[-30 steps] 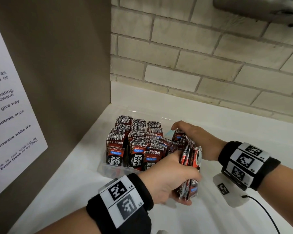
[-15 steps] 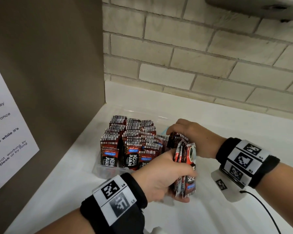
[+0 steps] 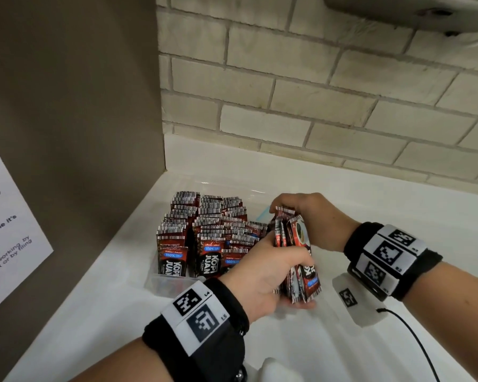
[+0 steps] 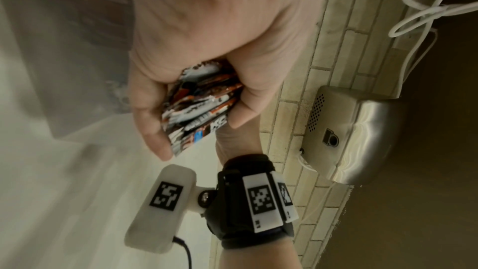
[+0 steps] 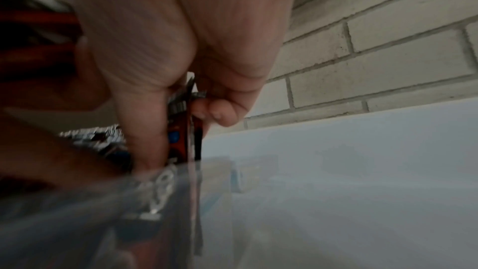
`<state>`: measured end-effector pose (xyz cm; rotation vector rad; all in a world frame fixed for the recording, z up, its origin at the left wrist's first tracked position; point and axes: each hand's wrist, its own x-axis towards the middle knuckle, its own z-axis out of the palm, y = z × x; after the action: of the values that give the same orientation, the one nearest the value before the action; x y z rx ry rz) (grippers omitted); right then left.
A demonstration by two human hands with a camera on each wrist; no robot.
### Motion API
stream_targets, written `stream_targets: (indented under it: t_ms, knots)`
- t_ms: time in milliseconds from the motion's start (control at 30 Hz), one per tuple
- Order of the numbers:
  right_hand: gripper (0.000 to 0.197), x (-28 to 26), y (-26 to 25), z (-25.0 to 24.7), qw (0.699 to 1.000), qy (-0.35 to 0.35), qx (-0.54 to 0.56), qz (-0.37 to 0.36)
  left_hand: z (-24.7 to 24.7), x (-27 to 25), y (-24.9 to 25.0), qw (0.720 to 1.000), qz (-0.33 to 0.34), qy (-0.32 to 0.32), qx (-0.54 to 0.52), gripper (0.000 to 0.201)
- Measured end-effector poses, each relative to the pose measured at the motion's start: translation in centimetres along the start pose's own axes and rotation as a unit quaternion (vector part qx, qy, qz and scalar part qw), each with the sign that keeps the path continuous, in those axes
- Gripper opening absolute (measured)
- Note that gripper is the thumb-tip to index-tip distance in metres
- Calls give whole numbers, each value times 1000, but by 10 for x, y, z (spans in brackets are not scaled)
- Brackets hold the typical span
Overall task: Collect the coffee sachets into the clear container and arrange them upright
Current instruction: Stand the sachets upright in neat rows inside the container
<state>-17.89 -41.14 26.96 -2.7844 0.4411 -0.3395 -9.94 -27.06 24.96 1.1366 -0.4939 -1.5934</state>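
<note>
Left hand (image 3: pixel 262 274) is reaching in from the lower left, forearm angled up toward the middle of the counter (image 3: pixel 287 340), back of the hand facing up. Its fingers and thumb are curling round a bundle of sachets (image 3: pixel 301 260), gripping it about the middle; the packets are standing roughly on end and fanning a little at the bottom. In the left wrist view the same bundle (image 4: pixel 199 109) is sitting deep in the palm, thumb on one side, fingers on the other, with the packet ends poking out past the fingertips.

Right hand (image 3: pixel 312 216) is coming in from the right, wrist bent and knuckles up, fingers pointing down over the top edge of the bundle. In the right wrist view, thumb and finger are pinching the upper ends of a few sachets (image 5: pixel 183 122), just above the wall of the clear container (image 5: pixel 323 171). How many packets it is pinching cannot be told; the view is blurred.

Clear container (image 3: pixel 160 282) is sitting on the white counter near the brown side panel (image 3: pixel 66 133), just left of the hands. Rows of sachets (image 3: pixel 204 235) are standing upright in it, filling most of its left part. The held bundle is hovering at the container's right end, touching neither the counter nor the standing rows as far as can be seen.

Brick wall (image 3: pixel 315 92) is running behind.
</note>
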Motion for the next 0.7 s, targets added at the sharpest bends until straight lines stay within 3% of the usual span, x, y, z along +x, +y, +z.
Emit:
stream_targets:
  t_ms: [100, 167, 233, 333, 500, 600, 700]
  knots:
    - [40, 2, 0, -3, 1000, 23, 12, 7, -2, 1, -2, 1000, 7, -1, -7, 31]
    - [61, -3, -1, 2, 998, 17, 35, 43, -3, 1, -3, 1000, 7, -5, -9, 31]
    - [81, -10, 1, 9, 992, 19, 90, 86, -3, 2, -3, 1000, 8, -6, -9, 32]
    - [91, -17, 5, 19, 966, 68, 200, 152, -1, 2, -3, 1000, 21, 1, -7, 31]
    - [76, -29, 7, 38, 921, 109, 289, 238, 3, 2, -1, 1000, 25, 5, -7, 30]
    - [60, -34, 8, 50, 916, 127, 298, 235, 3, 2, 0, 1000, 16, 6, -8, 30]
    - [47, -33, 2, 49, 942, 134, 234, 199, 2, 1, 1, 1000, 0, 4, -9, 26]
